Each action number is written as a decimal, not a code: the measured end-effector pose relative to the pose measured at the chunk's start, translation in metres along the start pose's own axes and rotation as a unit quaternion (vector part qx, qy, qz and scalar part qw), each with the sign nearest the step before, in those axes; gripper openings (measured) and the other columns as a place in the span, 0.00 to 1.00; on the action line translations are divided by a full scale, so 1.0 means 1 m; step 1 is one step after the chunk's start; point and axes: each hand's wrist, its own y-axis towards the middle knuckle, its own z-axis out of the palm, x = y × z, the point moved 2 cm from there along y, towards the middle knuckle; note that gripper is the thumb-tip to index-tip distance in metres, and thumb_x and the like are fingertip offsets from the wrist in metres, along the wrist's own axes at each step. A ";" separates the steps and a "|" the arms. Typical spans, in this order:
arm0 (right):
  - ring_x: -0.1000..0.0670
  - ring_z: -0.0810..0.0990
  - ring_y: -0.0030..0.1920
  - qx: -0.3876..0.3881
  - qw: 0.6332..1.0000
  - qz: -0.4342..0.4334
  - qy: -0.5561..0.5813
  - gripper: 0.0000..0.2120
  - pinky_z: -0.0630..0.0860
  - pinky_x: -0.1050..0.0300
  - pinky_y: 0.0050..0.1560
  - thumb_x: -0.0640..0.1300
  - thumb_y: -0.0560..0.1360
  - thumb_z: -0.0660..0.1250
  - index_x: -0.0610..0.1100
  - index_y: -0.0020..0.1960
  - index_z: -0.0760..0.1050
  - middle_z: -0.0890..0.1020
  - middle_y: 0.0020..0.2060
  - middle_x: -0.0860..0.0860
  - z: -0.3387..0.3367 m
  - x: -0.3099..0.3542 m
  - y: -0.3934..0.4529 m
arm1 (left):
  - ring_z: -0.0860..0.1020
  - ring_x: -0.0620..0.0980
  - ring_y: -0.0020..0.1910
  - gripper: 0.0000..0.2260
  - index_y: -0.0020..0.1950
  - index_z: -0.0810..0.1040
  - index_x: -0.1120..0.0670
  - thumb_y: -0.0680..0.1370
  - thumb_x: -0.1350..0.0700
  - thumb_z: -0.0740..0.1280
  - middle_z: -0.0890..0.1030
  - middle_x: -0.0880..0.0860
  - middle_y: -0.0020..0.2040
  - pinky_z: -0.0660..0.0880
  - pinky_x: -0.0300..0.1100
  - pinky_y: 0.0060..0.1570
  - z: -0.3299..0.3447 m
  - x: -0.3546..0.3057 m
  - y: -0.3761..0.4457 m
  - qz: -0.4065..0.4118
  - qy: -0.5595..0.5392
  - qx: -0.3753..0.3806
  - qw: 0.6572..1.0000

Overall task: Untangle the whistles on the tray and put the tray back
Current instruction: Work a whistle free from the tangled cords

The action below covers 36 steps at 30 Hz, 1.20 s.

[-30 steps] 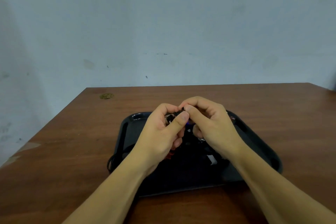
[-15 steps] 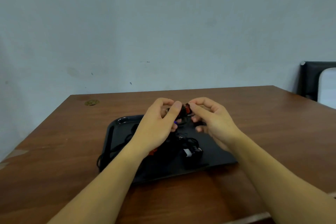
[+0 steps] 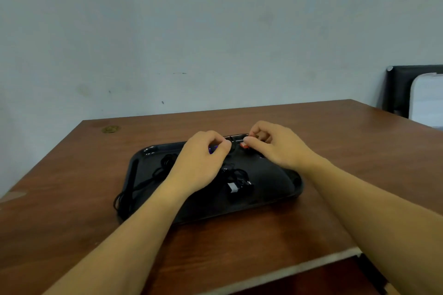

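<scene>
Over the black tray (image 3: 275, 195) on the wooden tabletop (image 3: 72, 199), the left hand (image 3: 203, 163) curls its fingers (image 3: 223, 145) around a purple whistle (image 3: 212, 149). Just beside them, the right hand (image 3: 275, 145) pinches a red whistle (image 3: 244, 145). Black cords (image 3: 153, 175) and another whistle (image 3: 233, 187) lie on the tray below the fingers.

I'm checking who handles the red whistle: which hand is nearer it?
Right. The right hand pinches the red whistle at its fingertips; the left hand is just left of it, apart.
</scene>
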 end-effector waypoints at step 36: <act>0.53 0.75 0.28 -0.018 0.929 -0.089 0.359 0.11 0.81 0.50 0.44 0.45 0.84 0.60 0.44 0.48 0.78 0.74 0.25 0.55 0.024 0.108 -0.010 | 0.67 0.44 0.26 0.09 0.52 0.77 0.60 0.80 0.53 0.67 0.75 0.50 0.34 0.62 0.36 0.25 -0.077 -0.027 -0.021 -0.205 -0.524 -0.046 0.825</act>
